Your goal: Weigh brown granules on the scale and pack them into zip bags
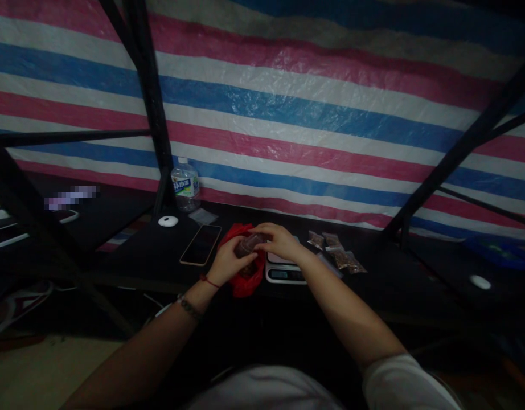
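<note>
My left hand (229, 261) and my right hand (278, 240) meet over a dark table, both closed on a small clear plastic bag (249, 245) with brown contents. Under them lies a red plastic bag (245, 282). A small white digital scale (283, 272) sits just right of the red bag, below my right hand. Several small filled packets (337, 250) of brown stuff lie further right on the table. My left wrist wears a red string and a bracelet.
A phone (201, 244) lies face up left of my hands. Behind it stand a water bottle (185, 185) and a small white round object (168, 221). Black metal frame bars (149, 97) cross the view. A red, white and blue striped tarp (309, 102) hangs behind.
</note>
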### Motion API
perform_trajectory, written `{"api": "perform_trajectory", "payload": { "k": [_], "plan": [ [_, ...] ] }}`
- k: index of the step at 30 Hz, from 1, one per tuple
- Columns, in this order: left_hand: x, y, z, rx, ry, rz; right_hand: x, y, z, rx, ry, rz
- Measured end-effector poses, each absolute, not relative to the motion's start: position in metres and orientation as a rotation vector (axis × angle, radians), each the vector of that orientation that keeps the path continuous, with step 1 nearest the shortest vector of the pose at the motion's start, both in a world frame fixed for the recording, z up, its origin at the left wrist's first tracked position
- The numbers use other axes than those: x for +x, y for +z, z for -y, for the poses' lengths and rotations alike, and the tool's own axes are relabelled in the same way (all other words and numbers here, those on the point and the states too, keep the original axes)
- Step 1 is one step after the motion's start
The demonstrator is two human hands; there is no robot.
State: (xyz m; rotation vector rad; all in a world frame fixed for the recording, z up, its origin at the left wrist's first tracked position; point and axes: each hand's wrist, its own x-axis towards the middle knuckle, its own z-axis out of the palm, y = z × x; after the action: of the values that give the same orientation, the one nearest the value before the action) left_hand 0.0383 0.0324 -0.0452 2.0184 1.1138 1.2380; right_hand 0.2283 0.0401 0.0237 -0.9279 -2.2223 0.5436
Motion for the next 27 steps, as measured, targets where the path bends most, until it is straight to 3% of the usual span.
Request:
{"api": "perform_trajectory", "payload": {
  "k": [7,13,17,23,27],
  "plan": [
    [0.035,-0.043,-0.032,1.958,1.322,-1.139,0.227,0.019,-0.035,-0.912,0.781,1.997],
    [0.035,-0.047,-0.036,1.804,1.416,-1.06,0.248,0.015,-0.03,-1.04,0.5,2.147],
    [0.033,-0.03,-0.027,1.358,1.485,-0.822,0.279,-0.01,-0.032,-1.181,0.422,2.002],
    [0.034,0.0,0.001,0.759,1.203,-0.262,0.317,-0.055,-0.038,-1.564,0.472,1.743],
    [0.044,-0.001,0.016,0.733,1.033,-0.09,0.317,-0.051,-0.032,-1.574,0.345,1.714]
  ]
}}
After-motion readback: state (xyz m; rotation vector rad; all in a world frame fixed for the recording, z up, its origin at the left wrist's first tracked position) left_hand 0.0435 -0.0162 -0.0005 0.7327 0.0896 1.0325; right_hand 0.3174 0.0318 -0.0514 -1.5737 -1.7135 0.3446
